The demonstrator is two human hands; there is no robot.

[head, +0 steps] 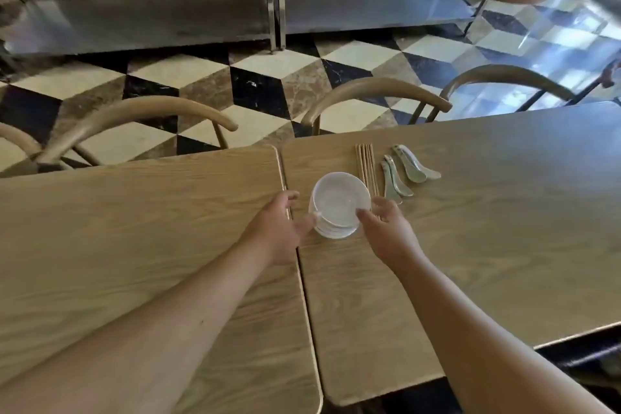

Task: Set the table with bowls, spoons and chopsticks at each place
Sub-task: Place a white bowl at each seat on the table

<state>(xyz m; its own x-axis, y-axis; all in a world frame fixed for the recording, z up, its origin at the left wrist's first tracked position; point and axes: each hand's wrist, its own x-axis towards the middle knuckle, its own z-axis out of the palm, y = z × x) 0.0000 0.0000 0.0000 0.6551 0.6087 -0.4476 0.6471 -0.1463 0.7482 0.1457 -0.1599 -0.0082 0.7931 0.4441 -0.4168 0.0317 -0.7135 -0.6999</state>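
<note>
Bowls (339,203): white, nested in one stack on the right table (487,212), near the seam with the left table (134,228); kept stacked as supply, none yet dealt to a place.
Left hand (280,223): open, fingers spread, thumb touching the stack's left side; likely steadying it.
Right hand (383,220): open, fingertips at the top bowl's right rim; a firm hold is not evident.
Chopsticks (367,165): one bundle, just beyond and right of the stack.
Spoons (403,173): ceramic, grouped beside the chopsticks, undistributed.
Chairs (376,94): along the far edge, marking places.
</note>
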